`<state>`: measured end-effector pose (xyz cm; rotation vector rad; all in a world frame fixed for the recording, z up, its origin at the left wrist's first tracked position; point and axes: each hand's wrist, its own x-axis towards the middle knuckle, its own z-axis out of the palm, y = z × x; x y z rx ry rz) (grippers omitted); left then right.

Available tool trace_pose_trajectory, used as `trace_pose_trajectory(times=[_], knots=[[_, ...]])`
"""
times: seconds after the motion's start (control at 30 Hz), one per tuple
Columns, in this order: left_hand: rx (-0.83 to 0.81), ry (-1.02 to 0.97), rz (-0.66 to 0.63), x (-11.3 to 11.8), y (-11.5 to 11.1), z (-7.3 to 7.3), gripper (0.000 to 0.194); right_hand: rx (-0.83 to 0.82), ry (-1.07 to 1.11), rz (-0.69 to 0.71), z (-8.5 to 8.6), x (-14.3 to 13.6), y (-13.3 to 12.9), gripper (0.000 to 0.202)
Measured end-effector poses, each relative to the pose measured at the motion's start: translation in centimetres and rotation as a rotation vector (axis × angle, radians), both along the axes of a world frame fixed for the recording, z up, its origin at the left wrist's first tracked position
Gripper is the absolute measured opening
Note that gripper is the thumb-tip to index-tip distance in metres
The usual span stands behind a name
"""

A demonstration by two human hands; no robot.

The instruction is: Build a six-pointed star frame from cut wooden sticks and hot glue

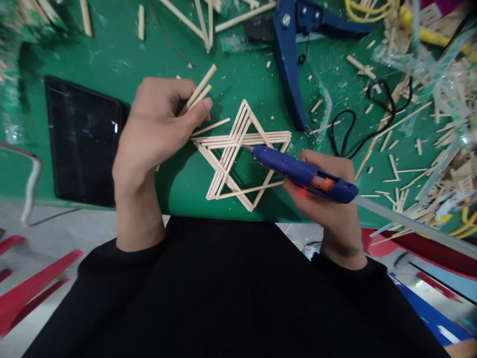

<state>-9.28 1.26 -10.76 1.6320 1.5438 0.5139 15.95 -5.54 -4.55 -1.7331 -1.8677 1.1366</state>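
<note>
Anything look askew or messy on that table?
Yes: a stick by the left corner of the star looks askew, slanting away from the rows; I can't tell if it's attached. Wood scraps litter the table at right.

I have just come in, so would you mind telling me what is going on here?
A person in a black top holds a blue glue gun in the right hand, its tip at crossing sticks of a six-pointed wooden star. The star lies on the green table; whether the tip touches it is hard to tell. The left hand grips at least two loose sticks near the star's left corner.
</note>
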Motion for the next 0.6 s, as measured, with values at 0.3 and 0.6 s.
trace_pose_trajectory(times=[0.3,0.6], knots=[[-0.03,0.092,-0.005,0.4,-0.1,0.7,0.03,-0.006,-0.077,-0.087,0.8,2.4,-0.8,0.031],[-0.02,0.081,0.001,0.4,-0.2,0.6,0.029,-0.002,-0.09,-0.087,0.8,2.5,-0.6,0.034]])
